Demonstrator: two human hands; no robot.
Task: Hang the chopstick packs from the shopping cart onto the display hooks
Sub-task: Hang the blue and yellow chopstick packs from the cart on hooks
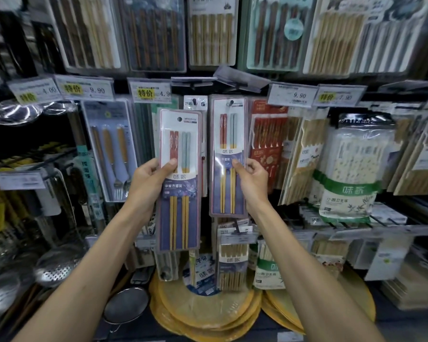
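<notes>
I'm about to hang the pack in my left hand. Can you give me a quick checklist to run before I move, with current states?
1. Grip: the left hand holds the left pack, thumb across its front: ok.
2. Its hang hole on a hook: not ok; it sits free, below the left hook.
3. Room on the left hook: cannot tell; a white-topped pack already hangs there.
4. The right pack on the right hook: ok, the hook shows through its hole; how deep, cannot tell.
5. The right hand free: not ok, it pinches the right pack.
</notes>
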